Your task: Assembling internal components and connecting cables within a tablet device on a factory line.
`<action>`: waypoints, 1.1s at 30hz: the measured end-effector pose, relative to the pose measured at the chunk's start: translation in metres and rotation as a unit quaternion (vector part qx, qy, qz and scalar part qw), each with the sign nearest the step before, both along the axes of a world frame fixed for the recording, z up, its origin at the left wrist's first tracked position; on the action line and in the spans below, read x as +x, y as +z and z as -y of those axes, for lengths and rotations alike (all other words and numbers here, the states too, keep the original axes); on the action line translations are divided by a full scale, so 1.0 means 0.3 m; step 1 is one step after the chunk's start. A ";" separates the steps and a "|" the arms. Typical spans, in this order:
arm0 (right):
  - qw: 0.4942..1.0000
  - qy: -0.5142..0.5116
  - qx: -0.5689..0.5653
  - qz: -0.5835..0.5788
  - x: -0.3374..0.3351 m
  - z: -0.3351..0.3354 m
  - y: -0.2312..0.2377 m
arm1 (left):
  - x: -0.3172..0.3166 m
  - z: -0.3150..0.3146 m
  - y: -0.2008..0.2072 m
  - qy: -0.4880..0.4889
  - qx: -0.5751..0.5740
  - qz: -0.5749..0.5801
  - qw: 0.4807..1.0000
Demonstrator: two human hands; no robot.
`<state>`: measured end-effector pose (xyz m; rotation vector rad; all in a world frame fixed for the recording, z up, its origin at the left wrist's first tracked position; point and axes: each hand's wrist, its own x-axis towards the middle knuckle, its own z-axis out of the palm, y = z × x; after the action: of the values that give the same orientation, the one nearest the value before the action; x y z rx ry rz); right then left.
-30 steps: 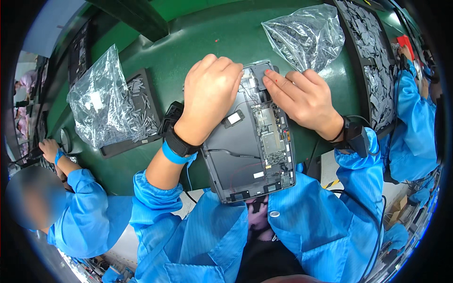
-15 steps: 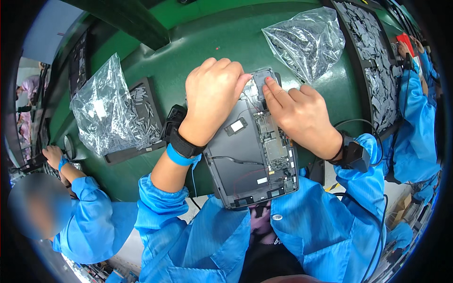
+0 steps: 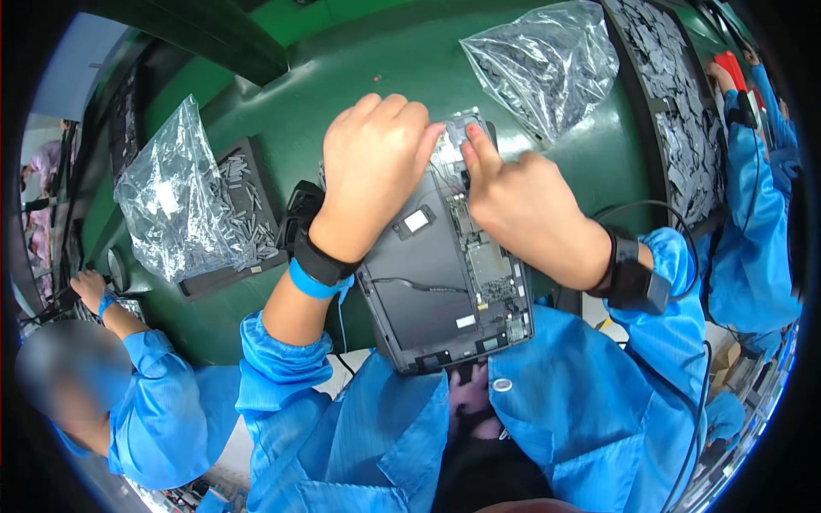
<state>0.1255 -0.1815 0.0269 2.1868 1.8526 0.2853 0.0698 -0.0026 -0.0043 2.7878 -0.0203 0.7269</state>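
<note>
An opened tablet (image 3: 410, 316) lies tilted in front of me, its inside facing up. A long circuit board (image 3: 489, 261) runs along its right side. My left hand (image 3: 376, 167) is curled over the far left part, its thumb reaching toward the far edge; what its fingers hold is hidden. With its index finger stretched out, my right hand (image 3: 530, 209) presses on the far end of the tablet, its other fingers folded. Between them and nearer me sits a small black part with a white label (image 3: 415, 222). A black cable (image 3: 419, 284) crosses the inside.
Left on the green table (image 3: 342, 73) stands a black tray (image 3: 256, 167) of small grey strips, partly under a clear plastic bag (image 3: 167, 201). Another bag of dark pieces (image 3: 547, 68) lies far right, beside a long tray of grey pieces (image 3: 680, 120). Co-workers sit on both sides.
The view has shifted slightly. My right index finger now stands apart from the other fingers, which have folded in. Left hand and tablet keep about the same place to each other.
</note>
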 end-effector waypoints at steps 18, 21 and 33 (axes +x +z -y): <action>0.524 -0.169 0.413 -0.726 -0.232 0.218 -0.214 | -0.482 0.114 0.050 0.103 -0.791 -0.133 0.588; 0.483 -0.141 0.425 -0.753 -0.220 0.214 -0.212 | -0.449 0.136 0.028 0.102 -0.800 -0.130 0.577; 0.455 -0.194 0.432 -0.754 0.209 0.076 0.053 | -0.244 -0.003 0.002 -0.014 -0.657 -0.076 0.750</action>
<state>0.1881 -0.2042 0.0429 4.1510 1.3932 -1.8969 -0.0034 -0.0017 -0.0035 1.4370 0.3418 0.2577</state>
